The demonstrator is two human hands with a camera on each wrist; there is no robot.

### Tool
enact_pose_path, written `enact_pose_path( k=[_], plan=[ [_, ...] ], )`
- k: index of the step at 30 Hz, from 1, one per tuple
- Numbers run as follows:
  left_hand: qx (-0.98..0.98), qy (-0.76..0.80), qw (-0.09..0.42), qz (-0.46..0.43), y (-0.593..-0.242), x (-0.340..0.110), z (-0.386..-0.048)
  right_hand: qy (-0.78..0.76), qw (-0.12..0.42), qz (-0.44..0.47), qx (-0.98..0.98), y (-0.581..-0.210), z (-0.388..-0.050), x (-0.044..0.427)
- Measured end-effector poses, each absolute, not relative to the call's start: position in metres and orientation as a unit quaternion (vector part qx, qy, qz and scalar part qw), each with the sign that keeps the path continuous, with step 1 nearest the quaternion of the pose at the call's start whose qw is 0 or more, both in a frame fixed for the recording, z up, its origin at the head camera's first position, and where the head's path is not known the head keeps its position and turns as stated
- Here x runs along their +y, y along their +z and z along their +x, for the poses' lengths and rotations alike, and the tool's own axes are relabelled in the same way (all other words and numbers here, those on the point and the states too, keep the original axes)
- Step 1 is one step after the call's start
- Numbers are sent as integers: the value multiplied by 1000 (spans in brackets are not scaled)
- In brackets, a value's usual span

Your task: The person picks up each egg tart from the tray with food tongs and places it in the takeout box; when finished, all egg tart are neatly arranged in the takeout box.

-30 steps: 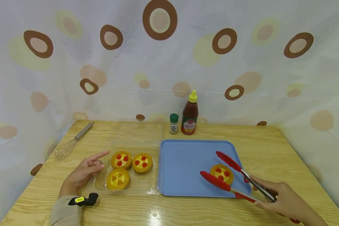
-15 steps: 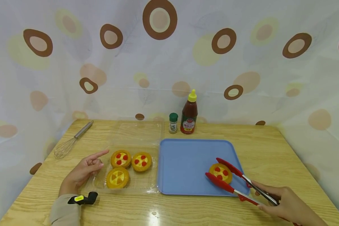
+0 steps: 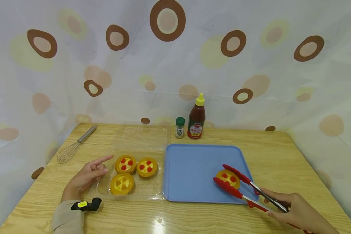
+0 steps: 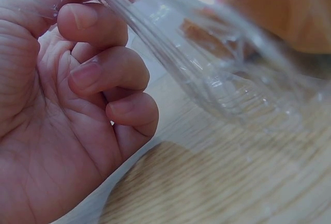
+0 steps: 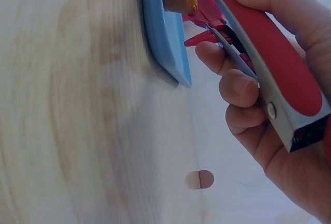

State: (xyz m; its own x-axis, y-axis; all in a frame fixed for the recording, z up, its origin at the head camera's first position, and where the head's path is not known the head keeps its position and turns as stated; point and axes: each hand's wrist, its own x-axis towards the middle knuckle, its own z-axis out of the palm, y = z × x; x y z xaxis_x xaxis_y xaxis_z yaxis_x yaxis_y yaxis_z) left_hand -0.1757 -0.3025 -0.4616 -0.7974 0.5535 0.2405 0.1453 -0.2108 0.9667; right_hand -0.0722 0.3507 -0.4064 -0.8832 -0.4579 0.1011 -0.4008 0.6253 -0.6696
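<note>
A tart (image 3: 231, 177) on the tray (image 3: 190, 175) is straddled by tongs (image 3: 232, 190) gripped in the right hand (image 3: 292, 208), seemingly to spare direct touch; the left hand (image 3: 86, 177) is placed at the box (image 3: 147, 191), perhaps to steady it; whether its rim is pinched cannot be told.

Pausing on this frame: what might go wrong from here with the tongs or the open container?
A tight squeeze from the right hand might dent the tart between the red tongs, or make it slip. That tart sits toward the right side of the blue tray, so a slip that way might carry it off. The left hand is beside the clear container; a bump could jostle the three tarts inside.
</note>
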Motion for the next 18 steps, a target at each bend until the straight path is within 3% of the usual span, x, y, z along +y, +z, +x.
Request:
enact_pose_path(
  k=[8,18],
  plan=[
    [606,730,148,280,-462,-302,-176,-371,3,-298,880,-399,-83,340],
    [605,728,147,287,-462,-302,-177,-419,24,-367,830,-385,-105,306]
  ],
)
